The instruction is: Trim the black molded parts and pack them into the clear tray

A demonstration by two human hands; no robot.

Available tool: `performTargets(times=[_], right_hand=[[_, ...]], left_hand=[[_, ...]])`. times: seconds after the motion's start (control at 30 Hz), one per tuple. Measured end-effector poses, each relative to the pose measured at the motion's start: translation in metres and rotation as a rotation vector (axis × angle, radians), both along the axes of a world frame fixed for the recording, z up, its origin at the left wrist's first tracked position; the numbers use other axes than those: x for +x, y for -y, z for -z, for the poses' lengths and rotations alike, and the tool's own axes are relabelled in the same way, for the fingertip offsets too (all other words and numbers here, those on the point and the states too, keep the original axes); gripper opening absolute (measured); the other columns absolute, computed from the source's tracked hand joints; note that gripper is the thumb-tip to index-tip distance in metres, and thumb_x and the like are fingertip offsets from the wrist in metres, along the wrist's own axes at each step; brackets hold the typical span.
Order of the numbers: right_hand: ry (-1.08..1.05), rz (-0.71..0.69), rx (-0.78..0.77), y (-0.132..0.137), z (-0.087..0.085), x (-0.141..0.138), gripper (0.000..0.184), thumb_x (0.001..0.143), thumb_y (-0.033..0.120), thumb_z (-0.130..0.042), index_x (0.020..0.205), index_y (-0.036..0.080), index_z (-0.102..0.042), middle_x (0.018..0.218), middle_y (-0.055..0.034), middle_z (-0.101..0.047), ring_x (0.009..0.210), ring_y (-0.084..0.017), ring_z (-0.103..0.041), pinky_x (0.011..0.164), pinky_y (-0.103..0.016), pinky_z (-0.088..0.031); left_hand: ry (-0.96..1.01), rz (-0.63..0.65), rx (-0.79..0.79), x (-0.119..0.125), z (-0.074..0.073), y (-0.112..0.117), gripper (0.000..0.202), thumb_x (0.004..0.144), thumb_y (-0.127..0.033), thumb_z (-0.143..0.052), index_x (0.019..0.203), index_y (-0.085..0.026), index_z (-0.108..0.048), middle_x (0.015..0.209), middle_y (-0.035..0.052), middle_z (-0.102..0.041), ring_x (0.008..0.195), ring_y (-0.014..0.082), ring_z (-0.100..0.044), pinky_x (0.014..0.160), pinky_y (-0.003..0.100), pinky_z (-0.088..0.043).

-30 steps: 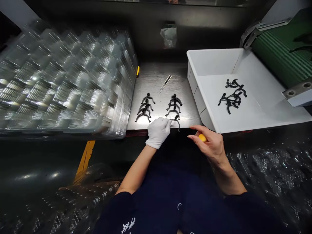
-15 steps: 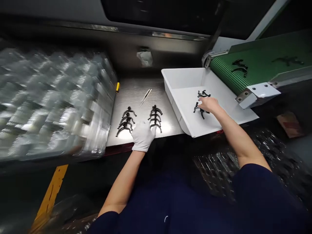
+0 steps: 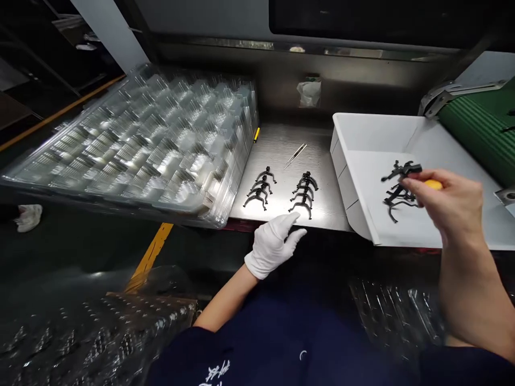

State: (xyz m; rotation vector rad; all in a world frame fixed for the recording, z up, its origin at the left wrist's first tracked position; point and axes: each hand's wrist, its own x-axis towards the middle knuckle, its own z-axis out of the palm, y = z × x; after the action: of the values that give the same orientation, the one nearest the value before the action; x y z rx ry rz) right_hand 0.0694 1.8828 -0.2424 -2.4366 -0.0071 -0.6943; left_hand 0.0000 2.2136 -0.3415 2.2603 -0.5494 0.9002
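Note:
My right hand (image 3: pixel 458 201), bare, is closed above the white bin (image 3: pixel 356 206). Thumb and fingers pinch a black curved plastic part (image 3: pixel 402 170), and a bit of something yellow (image 3: pixel 433 184) shows inside the hand. More black parts (image 3: pixel 396 209) lie below it on the bin's floor. My left hand (image 3: pixel 271 244), in a white glove, is at the front edge of the metal table with thumb and fingers apart and nothing between them. Just beyond its fingertips stands a column of black curved parts (image 3: pixel 304 190); a second column (image 3: pixel 259 190) is to its left.
Stacked clear plastic trays (image 3: pixel 161 145) fill the table's left side. Tweezers (image 3: pixel 295 155) and a small yellow object (image 3: pixel 256 135) lie toward the back of the metal table (image 3: pixel 277 139). A green conveyor belt (image 3: pixel 475 134) ends over the bin at right.
My right hand has lifted a black part from the bin. My left hand has drawn back from the columns toward the table's edge. The view has swung left.

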Motion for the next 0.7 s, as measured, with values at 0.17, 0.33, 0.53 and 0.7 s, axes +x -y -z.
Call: performTargets(times=[0.17, 0.33, 0.53, 0.7], right_hand=[[-0.356, -0.559, 0.246, -0.113, 0.015, -0.077, 0.021, 0.085, 0.040, -0.071, 0.081, 0.020, -0.073, 0.076, -0.0033, -0.072, 0.064, -0.016, -0.064, 0.059, -0.026, -0.048], [-0.566, -0.644, 0.446, -0.162, 0.055, -0.086, 0.019, 0.085, 0.036, -0.066, 0.082, 0.018, -0.071, 0.074, -0.0010, -0.069, 0.063, -0.013, -0.059, 0.060, -0.024, -0.044], [-0.704, -0.698, 0.818, -0.163, 0.082, -0.086, 0.032, 0.080, 0.044, -0.071, 0.100, 0.019, -0.067, 0.070, 0.0018, -0.055, 0.058, -0.012, -0.048, 0.057, -0.026, -0.042], [-0.538, -0.724, 1.115, -0.168, 0.095, -0.084, 0.037, 0.081, 0.037, -0.059, 0.114, 0.020, -0.064, 0.090, -0.0049, -0.059, 0.077, -0.019, -0.060, 0.074, -0.036, -0.056]], left_hand=[[0.169, 0.174, 0.024, -0.016, -0.016, 0.002, 0.048, 0.089, -0.051, -0.070, 0.124, -0.019, -0.064, 0.091, 0.0057, -0.075, 0.071, 0.0145, -0.071, 0.060, 0.023, -0.054], [0.029, 0.110, -0.035, -0.029, -0.010, -0.017, 0.015, 0.097, -0.029, -0.064, 0.103, -0.022, -0.075, 0.083, 0.0034, -0.074, 0.071, 0.0114, -0.070, 0.065, 0.019, -0.054], [-0.446, 0.030, -0.569, -0.052, 0.001, -0.028, 0.016, 0.090, -0.034, -0.073, 0.096, -0.020, -0.076, 0.084, 0.0023, -0.078, 0.063, 0.0129, -0.072, 0.065, 0.023, -0.061], [-0.643, -0.012, -0.881, -0.060, 0.004, -0.025, 0.026, 0.083, -0.043, -0.079, 0.092, -0.018, -0.075, 0.073, -0.0002, -0.075, 0.057, 0.0129, -0.070, 0.059, 0.022, -0.061]])
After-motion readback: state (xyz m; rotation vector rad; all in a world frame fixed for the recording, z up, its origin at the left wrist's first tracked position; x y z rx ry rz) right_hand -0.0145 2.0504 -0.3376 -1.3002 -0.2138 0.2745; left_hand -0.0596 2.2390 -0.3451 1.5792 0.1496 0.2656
